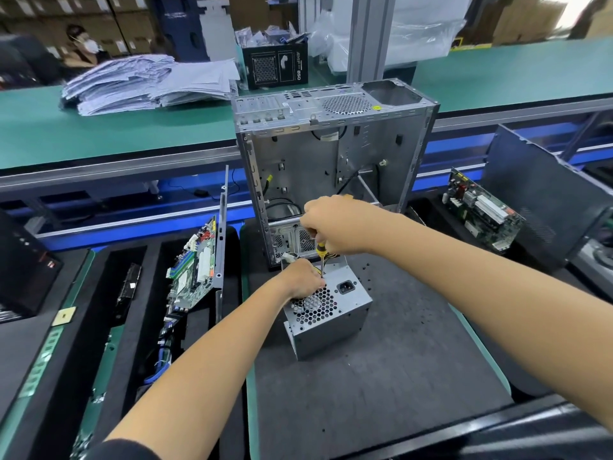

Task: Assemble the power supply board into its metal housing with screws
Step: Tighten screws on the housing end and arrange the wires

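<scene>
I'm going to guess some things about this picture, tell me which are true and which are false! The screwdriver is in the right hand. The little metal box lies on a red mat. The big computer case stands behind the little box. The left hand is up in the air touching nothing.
1. The right hand holds the screwdriver. True.
2. The little metal box lies on a red mat. False: the mat is dark grey.
3. The big computer case stands behind the little box. True.
4. The left hand is in the air touching nothing. False: it rests on top of the little box, steadying it.
</scene>
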